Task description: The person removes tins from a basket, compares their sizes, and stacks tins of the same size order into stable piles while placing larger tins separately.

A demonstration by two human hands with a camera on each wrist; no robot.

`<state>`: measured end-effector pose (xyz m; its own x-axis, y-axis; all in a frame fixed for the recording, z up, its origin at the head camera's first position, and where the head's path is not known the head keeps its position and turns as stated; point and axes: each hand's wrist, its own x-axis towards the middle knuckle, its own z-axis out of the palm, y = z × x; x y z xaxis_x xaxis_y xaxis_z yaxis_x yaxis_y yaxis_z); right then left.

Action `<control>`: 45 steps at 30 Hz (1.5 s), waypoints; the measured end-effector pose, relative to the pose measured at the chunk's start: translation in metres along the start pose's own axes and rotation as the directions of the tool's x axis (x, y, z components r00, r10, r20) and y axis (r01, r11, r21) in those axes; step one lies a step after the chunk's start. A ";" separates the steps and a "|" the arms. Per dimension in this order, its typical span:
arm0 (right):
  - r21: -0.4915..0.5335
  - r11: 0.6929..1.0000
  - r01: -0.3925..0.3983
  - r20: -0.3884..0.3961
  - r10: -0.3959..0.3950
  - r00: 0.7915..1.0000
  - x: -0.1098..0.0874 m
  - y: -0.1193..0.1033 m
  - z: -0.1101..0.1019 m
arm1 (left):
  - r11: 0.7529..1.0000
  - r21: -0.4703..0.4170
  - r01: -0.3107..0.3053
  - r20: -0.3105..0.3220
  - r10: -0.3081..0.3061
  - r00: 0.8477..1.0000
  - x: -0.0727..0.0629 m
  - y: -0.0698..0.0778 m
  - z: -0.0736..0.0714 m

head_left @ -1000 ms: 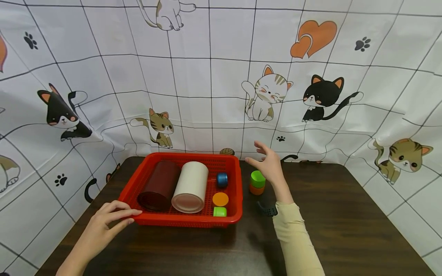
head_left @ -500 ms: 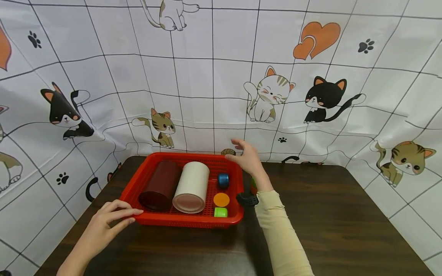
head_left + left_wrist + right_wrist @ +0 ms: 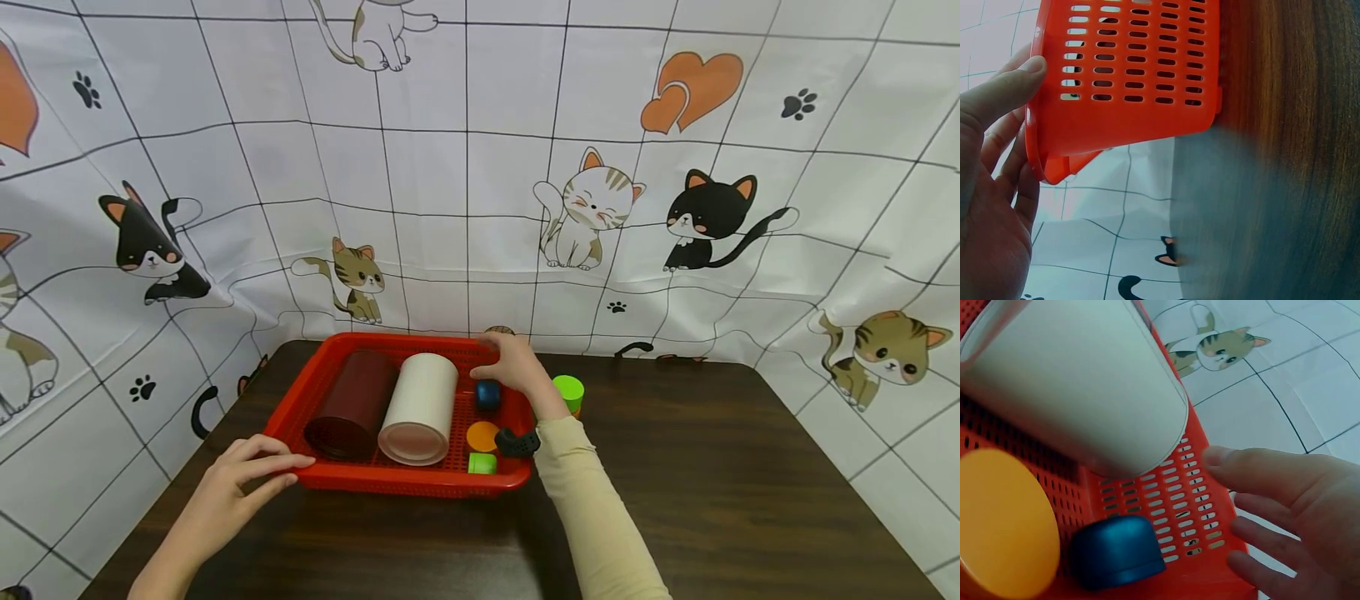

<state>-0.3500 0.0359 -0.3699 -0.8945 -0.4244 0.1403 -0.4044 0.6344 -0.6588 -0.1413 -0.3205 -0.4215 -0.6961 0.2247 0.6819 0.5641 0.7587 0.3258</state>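
Observation:
A red plastic basket [image 3: 405, 482] lies on the dark wooden table. In it lie a dark brown cylinder [image 3: 351, 408], a cream cylinder [image 3: 420, 400], a small blue cap [image 3: 1116, 553], an orange round piece [image 3: 482, 436] and a small green piece [image 3: 482, 463]. My left hand [image 3: 225, 504] holds the basket's rim at the near left corner; its thumb lies on the outer side, the fingers behind the rim. At the far right corner is my right hand [image 3: 517, 371], thumb and fingers spread to either side of the rim with a gap between them.
Right of the basket stands a green cup-like piece [image 3: 569, 392] with orange under it, partly behind the right forearm. A white cat-print cloth [image 3: 465, 192] rises behind and beside the table. Bare wood [image 3: 697, 467] shows on the right.
My right hand has moved left and downward, from right of the basket to its far right rim. The left hand has stayed at the near left corner.

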 end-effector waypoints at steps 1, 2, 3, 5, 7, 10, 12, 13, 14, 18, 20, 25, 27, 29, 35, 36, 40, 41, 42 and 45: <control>-0.022 1.000 0.009 0.033 -0.009 0.999 0.001 -0.001 0.000 | 1.000 0.001 -0.001 -0.002 0.001 1.000 0.000 0.000 0.000; -0.042 0.999 0.024 0.069 -0.021 0.997 0.003 -0.002 -0.001 | 1.000 0.000 -0.004 -0.002 0.004 1.000 0.000 0.000 -0.001; -0.063 0.997 0.037 0.105 -0.030 0.994 0.005 -0.003 -0.002 | 1.000 -0.001 -0.008 -0.003 0.008 1.000 0.000 -0.001 -0.001; -0.110 0.992 0.059 0.177 -0.039 0.983 0.008 -0.004 -0.003 | 1.000 -0.008 -0.020 -0.005 0.020 1.000 0.000 -0.001 -0.001; -0.159 0.985 0.069 0.249 -0.027 0.968 0.012 -0.006 -0.004 | 0.999 -0.020 -0.032 -0.008 0.032 0.999 0.000 -0.001 -0.001; -0.232 0.970 0.077 0.334 0.005 0.943 0.017 -0.007 -0.004 | 0.999 -0.031 -0.040 -0.011 0.039 0.999 -0.001 -0.002 0.000; -0.273 0.959 0.069 0.379 0.041 0.924 0.021 -0.008 -0.004 | 0.998 -0.032 -0.045 -0.011 0.044 0.999 -0.001 -0.003 0.000; -0.296 0.952 0.072 0.394 0.054 0.918 0.023 -0.009 -0.004 | 0.998 -0.036 -0.047 -0.010 0.046 0.999 -0.001 -0.004 0.000; -0.320 0.944 0.074 0.409 0.067 0.910 0.025 -0.009 -0.004 | 0.998 -0.036 -0.049 -0.011 0.049 0.999 -0.002 -0.004 0.000; -0.373 0.925 0.072 0.465 0.119 0.878 0.030 -0.010 -0.005 | 0.998 -0.035 -0.060 -0.015 0.059 0.998 -0.001 -0.004 0.000; -0.394 0.917 0.065 0.487 0.148 0.861 0.031 -0.011 -0.005 | 0.997 -0.037 -0.062 -0.016 0.062 0.998 -0.001 -0.004 0.000; -0.464 0.885 0.034 0.503 0.232 0.833 0.032 -0.013 -0.006 | 0.997 -0.042 -0.067 -0.009 0.067 0.998 0.000 -0.005 0.001; -0.483 0.875 0.036 0.507 0.246 0.826 0.032 -0.013 -0.004 | 0.997 -0.044 -0.059 -0.009 0.059 0.998 0.000 -0.005 0.001; -0.491 0.870 0.039 0.513 0.252 0.820 0.033 -0.013 -0.002 | 0.998 -0.042 -0.048 -0.010 0.048 0.999 -0.001 -0.004 0.001; -0.500 0.864 0.065 0.536 0.250 0.806 0.036 -0.012 0.006 | 0.999 -0.036 -0.035 -0.010 0.035 0.999 -0.002 -0.003 0.000; -0.505 0.860 0.074 0.537 0.246 0.807 0.036 -0.012 0.007 | 0.999 -0.035 -0.035 -0.010 0.035 0.999 -0.002 -0.003 0.000; -0.520 0.848 0.098 0.526 0.227 0.819 0.037 -0.012 0.008 | 0.999 -0.037 -0.038 -0.013 0.038 0.999 -0.002 -0.003 0.000; -0.519 0.849 0.097 0.521 0.224 0.824 0.037 -0.012 0.008 | 0.998 -0.039 -0.040 -0.013 0.039 0.999 -0.002 -0.004 0.000; -0.517 0.850 0.099 0.517 0.218 0.828 0.037 -0.012 0.007 | 0.998 -0.039 -0.041 -0.013 0.040 0.999 -0.002 -0.004 0.000; -0.489 0.865 0.107 0.514 0.187 0.837 0.036 -0.014 0.004 | 0.998 -0.041 -0.045 -0.015 0.045 0.999 -0.002 -0.004 0.000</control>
<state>-0.3756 0.0096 -0.3584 -0.7267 -0.5687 -0.3852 -0.5391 0.8198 -0.1933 -0.1423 -0.3242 -0.4248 -0.6635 0.2495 0.7054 0.6127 0.7222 0.3209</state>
